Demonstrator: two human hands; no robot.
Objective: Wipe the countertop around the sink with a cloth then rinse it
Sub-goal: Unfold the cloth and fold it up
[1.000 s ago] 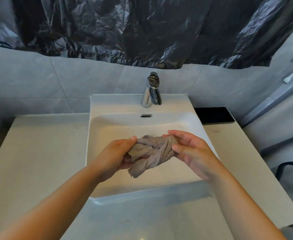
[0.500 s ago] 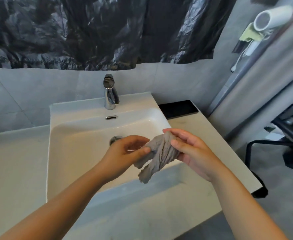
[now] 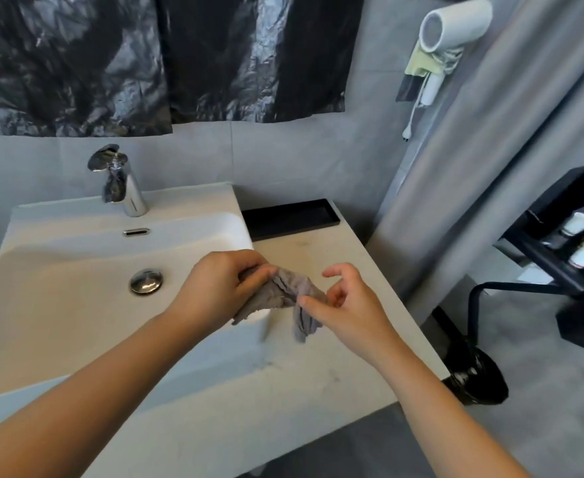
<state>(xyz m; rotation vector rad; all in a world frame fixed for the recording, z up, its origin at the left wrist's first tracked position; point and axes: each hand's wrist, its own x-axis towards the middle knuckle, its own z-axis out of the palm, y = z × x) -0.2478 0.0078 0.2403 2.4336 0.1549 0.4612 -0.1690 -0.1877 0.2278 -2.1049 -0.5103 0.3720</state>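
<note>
Left hand (image 3: 221,288) grips one end of the bunched cloth (image 3: 289,291), right hand (image 3: 351,307) pinches the other, both over the right front corner of the sink (image 3: 180,203); likely risk: the light pinch slips and the cloth drops.

The scene is brightly and evenly lit. Glare is seen on the black plastic sheet (image 3: 76,63) above the fingers (image 3: 344,270) and on the faucet (image 3: 130,191) to their left. Lines are bowed at the edges, and details are slightly blurred.
</note>
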